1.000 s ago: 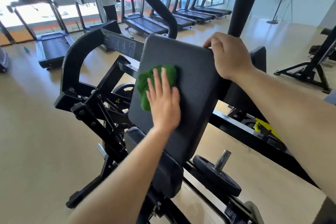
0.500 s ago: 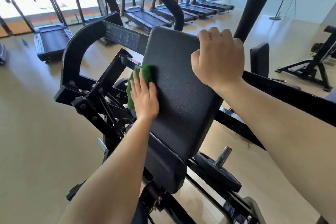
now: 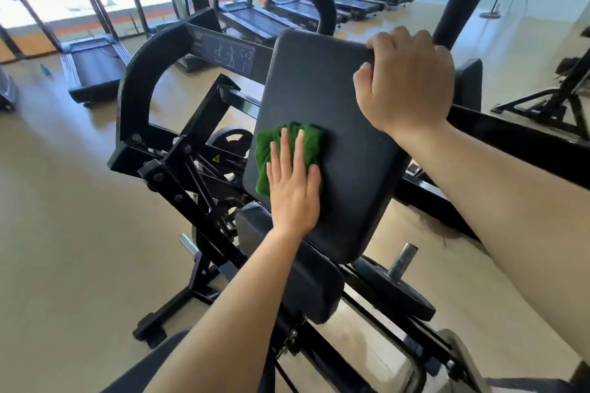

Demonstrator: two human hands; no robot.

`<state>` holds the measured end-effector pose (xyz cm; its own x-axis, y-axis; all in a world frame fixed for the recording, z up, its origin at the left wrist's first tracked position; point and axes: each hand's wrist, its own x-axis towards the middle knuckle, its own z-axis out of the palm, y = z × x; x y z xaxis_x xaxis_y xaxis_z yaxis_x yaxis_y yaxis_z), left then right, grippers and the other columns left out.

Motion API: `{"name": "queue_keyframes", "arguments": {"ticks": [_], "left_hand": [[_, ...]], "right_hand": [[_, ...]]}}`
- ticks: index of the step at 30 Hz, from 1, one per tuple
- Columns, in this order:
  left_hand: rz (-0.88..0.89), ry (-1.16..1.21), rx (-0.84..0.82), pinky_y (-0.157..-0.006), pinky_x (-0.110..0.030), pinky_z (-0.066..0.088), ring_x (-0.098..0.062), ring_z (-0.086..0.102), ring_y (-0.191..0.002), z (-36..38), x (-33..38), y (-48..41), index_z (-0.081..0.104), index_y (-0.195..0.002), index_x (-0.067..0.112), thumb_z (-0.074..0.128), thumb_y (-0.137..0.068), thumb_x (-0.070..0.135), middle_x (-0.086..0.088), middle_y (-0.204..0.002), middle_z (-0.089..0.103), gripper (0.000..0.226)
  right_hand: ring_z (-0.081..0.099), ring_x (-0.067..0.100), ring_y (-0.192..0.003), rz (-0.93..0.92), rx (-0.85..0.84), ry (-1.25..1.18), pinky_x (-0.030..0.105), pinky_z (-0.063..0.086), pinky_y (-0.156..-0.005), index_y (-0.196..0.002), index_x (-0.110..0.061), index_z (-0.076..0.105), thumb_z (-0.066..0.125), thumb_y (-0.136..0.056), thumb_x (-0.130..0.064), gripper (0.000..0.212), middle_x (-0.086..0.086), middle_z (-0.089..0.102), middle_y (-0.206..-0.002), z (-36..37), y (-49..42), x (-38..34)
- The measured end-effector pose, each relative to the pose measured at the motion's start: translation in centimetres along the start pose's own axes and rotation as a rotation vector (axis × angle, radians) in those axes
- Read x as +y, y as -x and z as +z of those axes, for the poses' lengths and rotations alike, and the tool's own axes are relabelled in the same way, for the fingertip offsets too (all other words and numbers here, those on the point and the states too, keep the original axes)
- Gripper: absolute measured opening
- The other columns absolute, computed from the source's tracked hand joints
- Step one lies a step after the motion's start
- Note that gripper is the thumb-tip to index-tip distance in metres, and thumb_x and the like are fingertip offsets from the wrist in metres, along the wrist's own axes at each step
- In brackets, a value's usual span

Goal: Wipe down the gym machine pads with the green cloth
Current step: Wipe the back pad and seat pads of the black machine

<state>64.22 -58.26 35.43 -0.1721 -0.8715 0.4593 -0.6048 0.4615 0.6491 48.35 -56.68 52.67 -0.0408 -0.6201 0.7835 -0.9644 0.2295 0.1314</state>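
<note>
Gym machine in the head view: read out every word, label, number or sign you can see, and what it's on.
No word or number is legible.
On the black frame, the instruction placard: outline figures show, its small print is too blurred.
Lower on the frame, the yellow triangle sticker: too small to read.

Cloth (image 3: 287,153) on pad (image 3: 335,112), left side.
</note>
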Motion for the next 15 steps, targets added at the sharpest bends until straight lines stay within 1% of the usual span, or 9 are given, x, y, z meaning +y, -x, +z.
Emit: {"name": "queue_keyframes", "arguments": {"ticks": [1,2,3,4,7,9,13,15], "left_hand": [[-0.104,0.034,0.016,-0.126,-0.048,0.0,-0.022,-0.007,-0.157,-0.2,0.0,-0.9,0.005,-0.161,0.03,0.025,-0.102,0.04,0.006,-0.17,-0.004,0.062],[-0.165,0.057,0.023,-0.126,-0.05,0.001,-0.023,-0.007,-0.157,-0.1,0.3,-1.3,0.004,-0.161,0.028,0.024,-0.102,0.039,0.004,-0.17,-0.005,0.063],[-0.179,0.066,0.017,-0.126,-0.05,0.0,-0.024,-0.009,-0.156,0.1,0.7,-0.8,0.001,-0.161,0.028,0.023,-0.103,0.039,0.003,-0.17,-0.007,0.063],[-0.142,0.053,0.007,-0.126,-0.05,-0.002,-0.025,-0.011,-0.156,0.5,1.3,0.3,-0.002,-0.16,0.029,0.022,-0.103,0.04,0.003,-0.17,-0.01,0.063],[0.124,-0.045,-0.061,-0.125,-0.045,-0.008,-0.026,-0.017,-0.155,2.1,2.9,6.6,-0.018,-0.156,0.039,0.023,-0.102,0.038,0.01,-0.165,-0.025,0.067],[0.225,-0.097,-0.086,-0.124,-0.043,-0.01,-0.026,-0.017,-0.155,3.0,1.9,9.3,-0.019,-0.155,0.041,0.028,-0.102,0.037,0.013,-0.164,-0.028,0.071],[0.302,-0.101,-0.098,-0.126,-0.04,-0.008,-0.025,-0.008,-0.157,2.4,-0.3,8.8,-0.009,-0.156,0.045,0.034,-0.101,0.036,0.017,-0.166,-0.02,0.07],[0.232,-0.069,-0.089,-0.126,-0.039,-0.006,-0.024,-0.006,-0.157,2.0,-1.1,7.6,-0.003,-0.158,0.043,0.033,-0.1,0.035,0.015,-0.167,-0.015,0.068]], "right_hand": [[0.058,0.041,-0.096,0.002,0.003,0.003,0.045,0.042,-0.075,-0.115,-0.005,0.063,0.036,-0.093,-0.032,0.044,0.017,0.065,-0.107,0.0,0.0,-0.1],[0.058,0.041,-0.096,0.004,0.006,0.01,0.045,0.042,-0.075,-0.115,-0.005,0.062,0.036,-0.093,-0.031,0.043,0.016,0.065,-0.107,0.1,0.0,-0.1],[0.058,0.041,-0.095,0.006,0.005,0.019,0.044,0.042,-0.075,-0.115,-0.005,0.062,0.035,-0.093,-0.03,0.043,0.016,0.065,-0.107,0.0,0.0,-0.1],[0.058,0.04,-0.095,0.01,0.004,0.024,0.044,0.042,-0.075,-0.115,-0.005,0.062,0.035,-0.093,-0.03,0.043,0.016,0.065,-0.106,-0.1,0.0,-0.1],[0.059,0.041,-0.094,0.003,0.006,0.028,0.044,0.043,-0.074,-0.115,-0.005,0.063,0.036,-0.092,-0.029,0.044,0.017,0.066,-0.105,0.0,0.0,-0.3],[0.06,0.041,-0.094,-0.006,0.01,0.025,0.044,0.043,-0.074,-0.117,-0.004,0.063,0.036,-0.092,-0.029,0.044,0.018,0.066,-0.107,-0.1,0.0,-0.4],[0.059,0.043,-0.096,0.001,0.021,0.028,0.047,0.044,-0.076,-0.119,-0.002,0.062,0.034,-0.092,-0.027,0.046,0.02,0.065,-0.11,0.0,0.1,-0.3],[0.059,0.044,-0.095,0.001,0.021,0.036,0.048,0.045,-0.076,-0.119,-0.001,0.061,0.034,-0.092,-0.026,0.046,0.022,0.065,-0.109,0.0,0.1,-0.3]]}}
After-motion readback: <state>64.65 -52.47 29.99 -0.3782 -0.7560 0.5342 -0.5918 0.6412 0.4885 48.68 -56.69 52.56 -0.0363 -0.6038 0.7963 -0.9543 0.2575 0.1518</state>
